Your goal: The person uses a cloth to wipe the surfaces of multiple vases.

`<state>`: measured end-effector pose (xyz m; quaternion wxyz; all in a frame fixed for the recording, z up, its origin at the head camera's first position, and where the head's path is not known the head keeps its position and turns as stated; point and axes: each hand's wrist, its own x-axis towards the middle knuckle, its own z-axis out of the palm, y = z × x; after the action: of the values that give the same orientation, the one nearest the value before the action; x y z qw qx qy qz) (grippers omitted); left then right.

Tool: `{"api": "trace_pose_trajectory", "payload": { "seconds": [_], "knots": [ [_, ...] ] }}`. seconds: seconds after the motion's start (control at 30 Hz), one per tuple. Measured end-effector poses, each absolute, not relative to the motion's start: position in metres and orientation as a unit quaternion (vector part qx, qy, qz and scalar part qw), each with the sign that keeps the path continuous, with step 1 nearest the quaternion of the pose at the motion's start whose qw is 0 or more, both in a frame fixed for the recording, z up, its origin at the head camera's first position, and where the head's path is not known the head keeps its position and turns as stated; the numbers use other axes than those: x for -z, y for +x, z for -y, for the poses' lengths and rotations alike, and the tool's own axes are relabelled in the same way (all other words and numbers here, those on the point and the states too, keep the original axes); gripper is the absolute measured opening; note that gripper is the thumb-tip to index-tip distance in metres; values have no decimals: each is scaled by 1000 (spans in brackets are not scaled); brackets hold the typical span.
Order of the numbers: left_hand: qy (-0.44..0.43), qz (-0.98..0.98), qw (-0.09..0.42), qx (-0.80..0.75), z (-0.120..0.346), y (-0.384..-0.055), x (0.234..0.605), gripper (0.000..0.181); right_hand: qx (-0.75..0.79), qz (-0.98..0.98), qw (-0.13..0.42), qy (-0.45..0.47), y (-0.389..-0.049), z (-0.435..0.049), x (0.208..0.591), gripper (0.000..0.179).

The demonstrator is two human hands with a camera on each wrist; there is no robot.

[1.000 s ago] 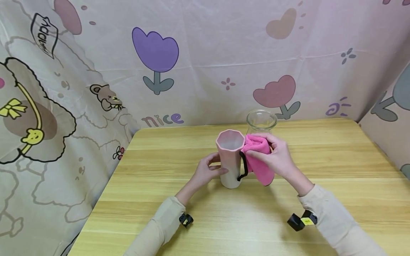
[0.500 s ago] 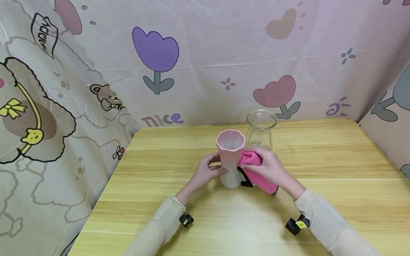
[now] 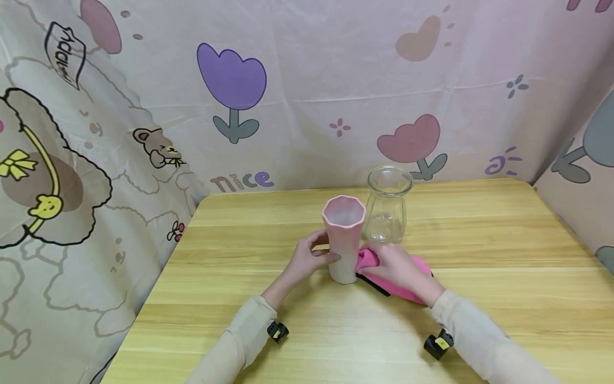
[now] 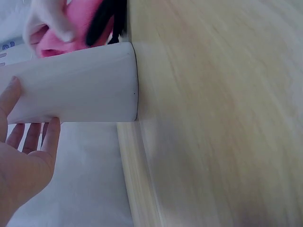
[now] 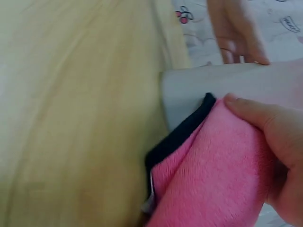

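Note:
A pink-and-white vase (image 3: 344, 229) with a faceted rim stands upright on the wooden table. My left hand (image 3: 309, 256) holds it from the left, thumb across the front and fingertips against the side; the left wrist view shows this hand (image 4: 28, 161) at the vase's pale wall (image 4: 85, 87). On the other side, my right hand (image 3: 395, 266) grips a bunched pink cloth (image 3: 419, 264) with black edging, low against the vase. Close up, the right wrist view has the thumb of this hand (image 5: 279, 137) on top of the fuzzy cloth (image 5: 213, 170).
Behind my right hand stands a clear glass vase (image 3: 386, 213) with a wide rim. The wooden tabletop (image 3: 230, 240) spreads around both vases. A printed fabric backdrop (image 3: 307, 80) hangs along the back and the sides.
My right hand has slid the cloth down the vase's right side, from near the rim to low on the body. The glass vase behind shows more fully. My left hand stays on the vase.

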<state>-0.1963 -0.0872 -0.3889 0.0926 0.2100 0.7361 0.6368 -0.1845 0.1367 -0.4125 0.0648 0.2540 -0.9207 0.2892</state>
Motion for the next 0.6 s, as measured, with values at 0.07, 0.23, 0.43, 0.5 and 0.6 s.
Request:
{"api": "trace_pose_trajectory", "payload": {
  "seconds": [0.07, 0.23, 0.43, 0.5, 0.6],
  "knots": [
    [210, -735, 94, -638, 87, -196, 389, 54, -277, 924, 61, 256, -184, -135, 417, 32],
    [212, -733, 89, -640, 87, -197, 391, 54, -263, 928, 56, 258, -184, -135, 420, 32],
    [213, -731, 89, -641, 87, -198, 392, 54, -295, 920, 46, 253, -186, -138, 417, 31],
    [211, -731, 92, -643, 87, -198, 392, 54, -326, 912, 48, 245, -186, -139, 412, 32],
    [208, -730, 93, -645, 87, -198, 392, 55, -371, 897, 62, 233, -185, -141, 402, 37]
  ]
}}
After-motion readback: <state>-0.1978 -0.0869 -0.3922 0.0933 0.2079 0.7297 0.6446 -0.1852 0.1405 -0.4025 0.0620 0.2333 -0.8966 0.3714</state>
